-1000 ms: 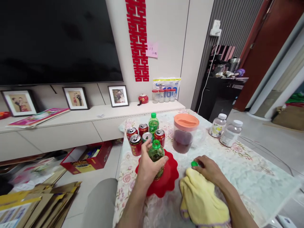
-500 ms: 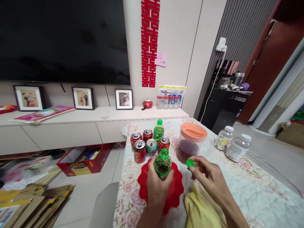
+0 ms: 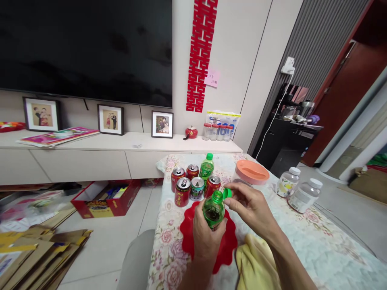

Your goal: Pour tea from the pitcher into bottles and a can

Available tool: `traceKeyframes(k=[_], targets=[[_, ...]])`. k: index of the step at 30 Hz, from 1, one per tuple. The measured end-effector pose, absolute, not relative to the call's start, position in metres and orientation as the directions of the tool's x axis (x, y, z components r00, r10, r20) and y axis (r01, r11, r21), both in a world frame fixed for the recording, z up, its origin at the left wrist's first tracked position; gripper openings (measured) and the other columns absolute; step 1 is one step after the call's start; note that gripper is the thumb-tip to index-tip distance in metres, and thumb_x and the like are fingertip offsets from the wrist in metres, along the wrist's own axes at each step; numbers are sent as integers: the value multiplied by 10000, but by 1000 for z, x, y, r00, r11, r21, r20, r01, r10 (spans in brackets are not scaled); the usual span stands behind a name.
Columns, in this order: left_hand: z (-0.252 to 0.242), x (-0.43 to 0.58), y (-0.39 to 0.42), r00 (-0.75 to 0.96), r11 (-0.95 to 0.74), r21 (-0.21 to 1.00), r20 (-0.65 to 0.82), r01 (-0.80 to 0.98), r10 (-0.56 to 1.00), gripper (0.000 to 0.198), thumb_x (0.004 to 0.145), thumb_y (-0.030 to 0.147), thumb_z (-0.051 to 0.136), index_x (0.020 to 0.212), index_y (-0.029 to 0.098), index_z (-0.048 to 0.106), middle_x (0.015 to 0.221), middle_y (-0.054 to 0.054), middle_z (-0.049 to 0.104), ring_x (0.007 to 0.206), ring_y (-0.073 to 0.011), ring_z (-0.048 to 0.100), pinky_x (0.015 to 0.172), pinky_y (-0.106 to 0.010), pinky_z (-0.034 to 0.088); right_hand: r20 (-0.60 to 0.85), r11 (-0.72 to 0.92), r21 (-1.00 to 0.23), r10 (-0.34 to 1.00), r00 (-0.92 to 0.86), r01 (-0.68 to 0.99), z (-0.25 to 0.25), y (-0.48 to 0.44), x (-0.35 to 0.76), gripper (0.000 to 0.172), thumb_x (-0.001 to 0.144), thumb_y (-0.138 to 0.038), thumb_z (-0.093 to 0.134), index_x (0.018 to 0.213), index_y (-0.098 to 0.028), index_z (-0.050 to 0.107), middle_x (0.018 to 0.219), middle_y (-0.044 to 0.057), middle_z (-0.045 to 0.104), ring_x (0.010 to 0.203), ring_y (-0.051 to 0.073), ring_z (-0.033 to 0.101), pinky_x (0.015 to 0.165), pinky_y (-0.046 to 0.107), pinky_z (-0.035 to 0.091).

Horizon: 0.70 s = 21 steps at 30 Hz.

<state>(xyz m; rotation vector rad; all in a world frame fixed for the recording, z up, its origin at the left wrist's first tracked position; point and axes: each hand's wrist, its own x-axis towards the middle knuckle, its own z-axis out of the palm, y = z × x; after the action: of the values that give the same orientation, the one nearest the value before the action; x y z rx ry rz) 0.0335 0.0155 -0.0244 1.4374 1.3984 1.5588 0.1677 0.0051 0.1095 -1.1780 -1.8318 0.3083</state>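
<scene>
My left hand [image 3: 205, 237] is wrapped round a green plastic bottle [image 3: 214, 209] with dark contents, held upright above a red scalloped plate [image 3: 189, 231]. The bottle's mouth is uncovered. Between the fingertips of my right hand [image 3: 249, 205] is a green bottle cap [image 3: 227, 193], tilted close to the right of the bottle's mouth. Just behind stand several drink cans, among them a red can [image 3: 182, 193] and a teal can [image 3: 197, 188]. A second green bottle [image 3: 207, 167], capped, stands behind them. A yellow cloth [image 3: 256, 264] lies under my right forearm.
A clear tub with an orange lid [image 3: 252, 171] stands beyond my right hand, partly hidden. Two white-capped jars, one a clear jar [image 3: 304, 195], stand at the table's right. Left on the floor are a red box [image 3: 105, 201] and flattened cardboard [image 3: 39, 253].
My right hand has moved left and up, bringing the cap from near the tub to beside the bottle's mouth. The view has shifted slightly; my left hand still holds the bottle.
</scene>
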Motion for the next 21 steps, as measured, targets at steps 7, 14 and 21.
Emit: traceKeyframes(k=[7, 14, 21], targets=[[-29, 37, 14, -246, -318, 914, 379, 253, 892, 587, 766, 227, 750, 1319, 173, 560, 1273, -211, 738, 1173, -392, 724, 1000, -570, 577, 538, 521, -547, 818, -202, 655, 124, 2, 168, 200, 994, -334, 685, 1137, -197, 711, 920, 45, 744, 744, 163, 694, 661, 289, 554], [-36, 39, 17, -248, -370, 885, 440, 283, 863, 629, 771, 242, 793, 1350, 179, 557, 1259, -190, 749, 1172, -396, 730, 988, -568, 592, 329, 540, -337, 835, -441, 771, 159, 1, 165, 240, 1047, -252, 562, 1221, -210, 723, 1068, 106, 713, 976, 240, 688, 847, 389, 549], [-40, 39, 20, -259, -395, 867, 474, 304, 841, 654, 756, 250, 825, 1356, 195, 571, 1256, -175, 754, 1176, -400, 738, 975, -549, 603, 98, 526, -105, 850, -518, 844, 181, 4, 142, 260, 1032, -141, 513, 1185, -176, 721, 1109, 121, 635, 924, 217, 653, 787, 344, 507]])
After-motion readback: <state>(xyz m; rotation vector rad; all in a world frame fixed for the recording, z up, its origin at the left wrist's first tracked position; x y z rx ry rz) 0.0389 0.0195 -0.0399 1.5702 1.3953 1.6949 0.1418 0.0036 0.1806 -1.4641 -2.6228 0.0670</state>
